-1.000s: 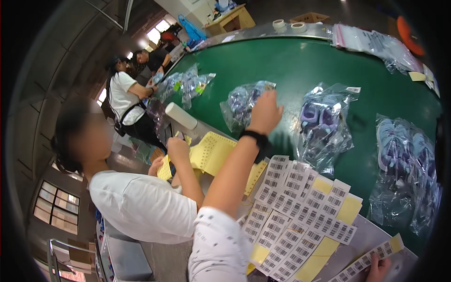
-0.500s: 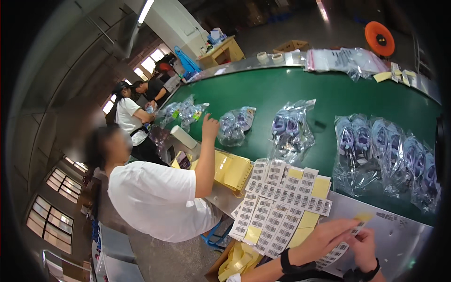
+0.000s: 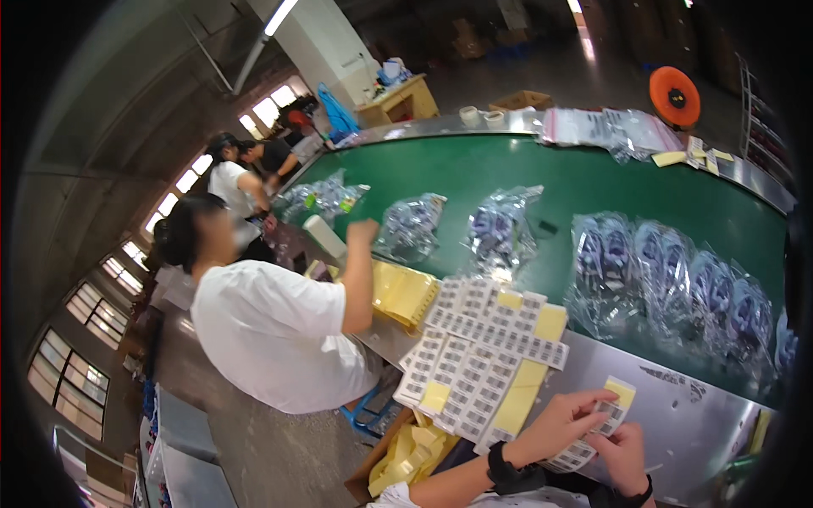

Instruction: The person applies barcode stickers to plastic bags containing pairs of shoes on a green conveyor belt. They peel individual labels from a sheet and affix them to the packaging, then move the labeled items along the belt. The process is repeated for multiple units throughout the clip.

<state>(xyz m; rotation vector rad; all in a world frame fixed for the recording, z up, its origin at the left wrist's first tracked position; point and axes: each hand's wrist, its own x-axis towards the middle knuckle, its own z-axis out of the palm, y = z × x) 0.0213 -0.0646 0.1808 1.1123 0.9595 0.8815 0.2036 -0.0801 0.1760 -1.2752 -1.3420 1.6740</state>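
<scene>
Near the lower right, a strip of barcode stickers point(image 3: 619, 394) with a yellow bare end is held between my two hands. My left hand point(image 3: 561, 430) pinches its left edge near the yellow part. Lower down, my right hand point(image 3: 625, 455) has thumb and fingers closed on the same strip, whose white tail hangs below the left hand. Left of my hands, many sheets of barcode stickers point(image 3: 466, 378) overlap on the metal ledge point(image 3: 584, 364), some with yellow backing bared.
Blue shoes in clear bags point(image 3: 603, 258) stand in a row on the green belt point(image 3: 508, 161). A person in a white shirt point(image 3: 269, 330) sits at my left, an arm over the belt. Below the sheets is a box of yellow backing scraps point(image 3: 411, 453). Plastic bags point(image 3: 605, 129) lie along the far edge.
The view has shifted a little to the right. My hands have turned the sticker strip so its printed face and yellow end show more. The neighbour's raised hand has come down.
</scene>
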